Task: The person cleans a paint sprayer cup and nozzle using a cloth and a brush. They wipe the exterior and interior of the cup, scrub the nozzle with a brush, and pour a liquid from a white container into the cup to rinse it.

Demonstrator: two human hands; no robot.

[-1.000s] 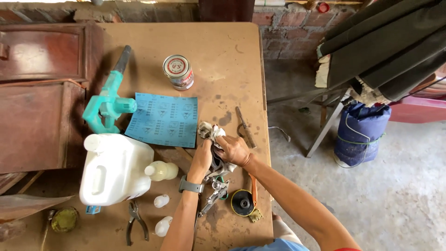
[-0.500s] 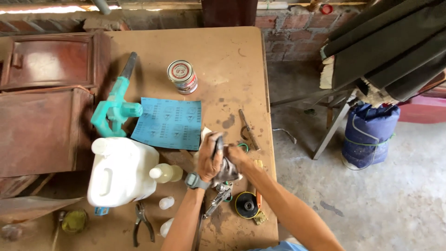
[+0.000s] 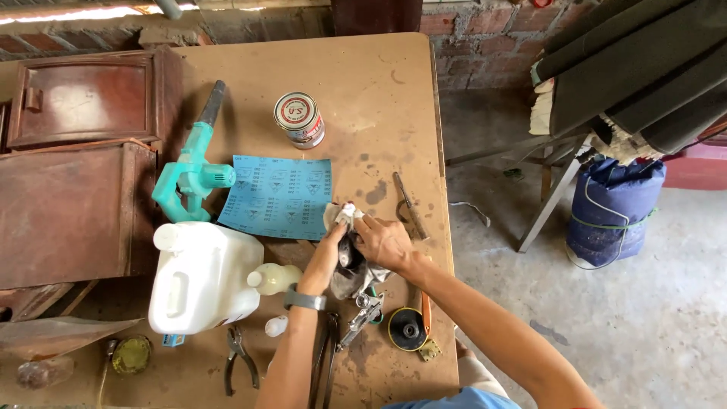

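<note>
Both hands shifted toward the sandpaper (image 3: pixel 279 195): left hand (image 3: pixel 332 244) and right hand (image 3: pixel 385 241) clutch a rag (image 3: pixel 347 266).

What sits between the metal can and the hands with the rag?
Head view: the blue sandpaper sheet lies partly between the can and the rag held by both hands; otherwise bare tabletop.

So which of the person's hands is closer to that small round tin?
Left. The left hand is below the tin, closest to it; the right hand is farther to the side. Both are on a rag.
</note>
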